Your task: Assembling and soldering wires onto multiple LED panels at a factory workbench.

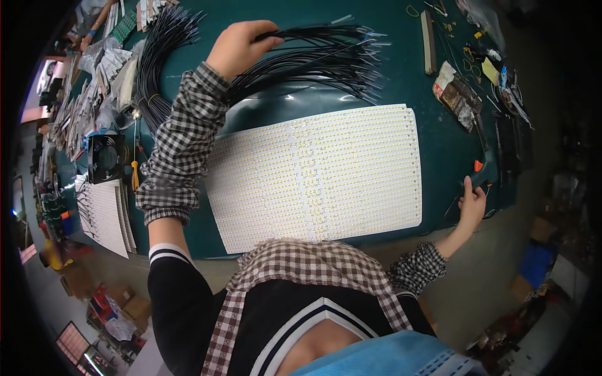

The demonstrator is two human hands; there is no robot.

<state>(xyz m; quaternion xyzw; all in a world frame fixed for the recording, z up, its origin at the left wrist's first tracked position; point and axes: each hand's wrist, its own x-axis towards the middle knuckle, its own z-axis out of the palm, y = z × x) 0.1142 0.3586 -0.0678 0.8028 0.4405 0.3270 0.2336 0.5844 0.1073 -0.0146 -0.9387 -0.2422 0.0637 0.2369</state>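
At the top centre, my left hand is closed, its thumb and fingers pinching thin black wires at the edge of a loose bundle of black wires. The pale stripped ends fan out to the right. Below the bundle lies a large white panel of LED strip boards, covered in rows of small yellowish dots. Right of the panel, near the table edge, my right hand is closed around the lower end of a dark pistol-shaped tool with an orange piece. Its grip is partly hidden by my fingers.
Another black wire bundle lies at the left. A small black fan, a yellow-handled screwdriver and stacked white boards with wires sit below it. A wooden bar and a crumpled packet lie at the right of the green table.
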